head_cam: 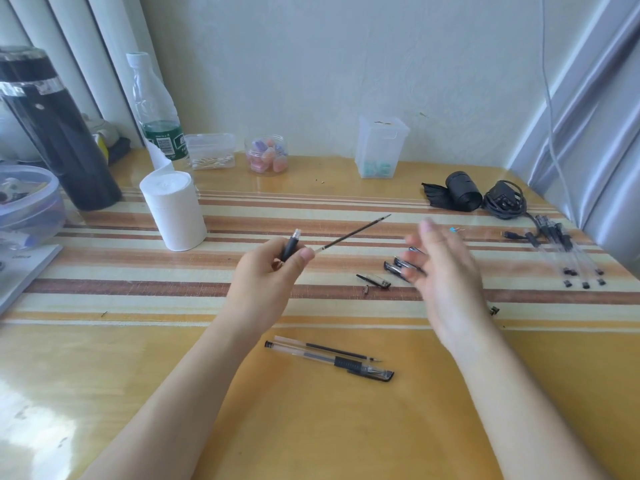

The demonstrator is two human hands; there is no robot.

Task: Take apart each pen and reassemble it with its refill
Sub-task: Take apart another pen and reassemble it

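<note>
My left hand (268, 271) grips a pen barrel (290, 247) with a black grip, and a thin refill (353, 233) sticks out from between thumb and finger toward the upper right. My right hand (446, 271) hovers blurred over the table with its fingers spread, holding nothing. Under its fingertips lie black pen caps (394, 266), and another cap (374, 280) lies just left with a small tip piece (366, 289). Nearer me rest a whole capped pen (329, 358) and a loose refill (343, 352) beside it.
A bunch of clear pens (568, 258) lies at the right. A tissue roll (173, 209), a water bottle (156, 109), small plastic jars (266, 154), a clear box (380, 147), a black flask (52, 133), a black roll (462, 190) and a cable bundle (504, 199) line the back.
</note>
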